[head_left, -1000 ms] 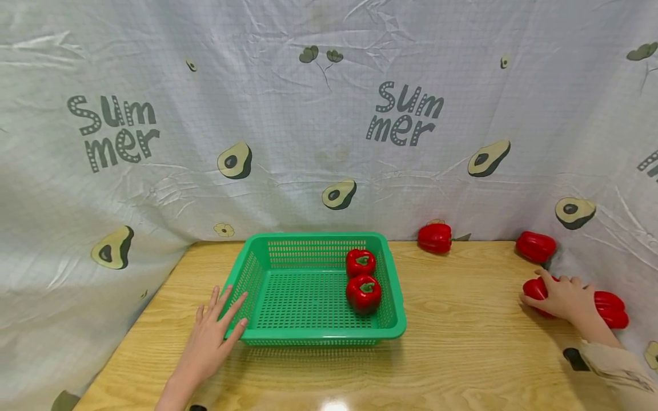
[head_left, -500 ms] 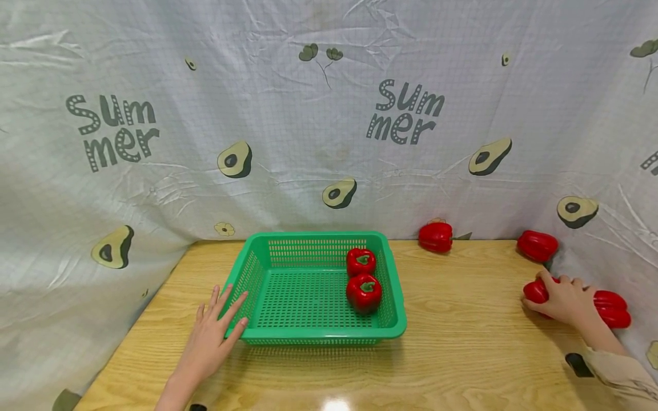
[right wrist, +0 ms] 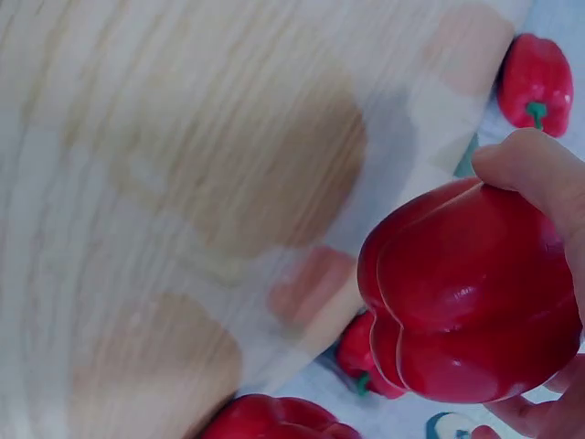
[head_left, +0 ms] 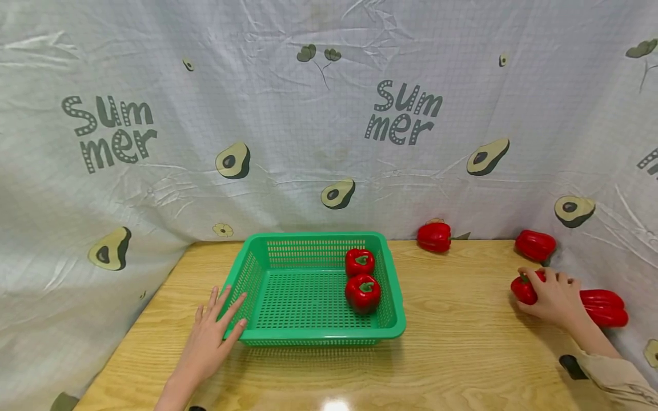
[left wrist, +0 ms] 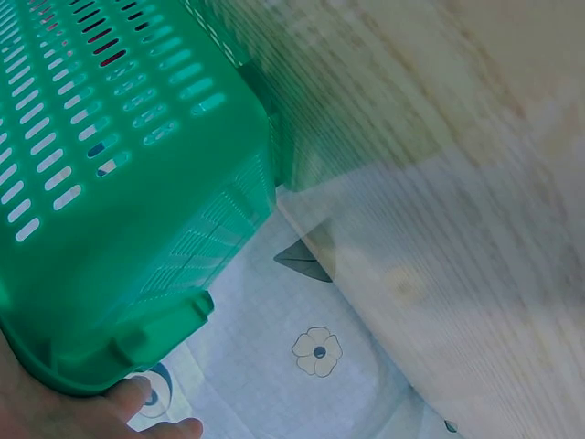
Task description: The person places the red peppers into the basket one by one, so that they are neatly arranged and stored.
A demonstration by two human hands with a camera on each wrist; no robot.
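Note:
My right hand point(head_left: 552, 299) grips a red bell pepper point(head_left: 521, 291) at the right of the table in the head view. Its green stem faces up and left. Filling much of the right wrist view, this pepper point(right wrist: 466, 293) has the thumb on one side and fingers on the other. Just right of the hand lies another red bell pepper point(head_left: 605, 308). My left hand point(head_left: 205, 337) rests with spread, straight fingers at the front left corner of a green plastic basket point(head_left: 319, 334). Two red bell peppers point(head_left: 362, 294) stand stem up along the basket's right side.
Near the back curtain point(head_left: 288, 188) lies a red bell pepper point(head_left: 434, 237), right of the basket. One more bell pepper point(head_left: 535, 246) lies in the back right corner. The wooden table point(head_left: 462, 342) meets the curtain at its back and sides.
My right hand has shifted a little left and up with the bell pepper, whose stem now shows. More of the pepper behind the wrist is visible. The left hand and basket stay put.

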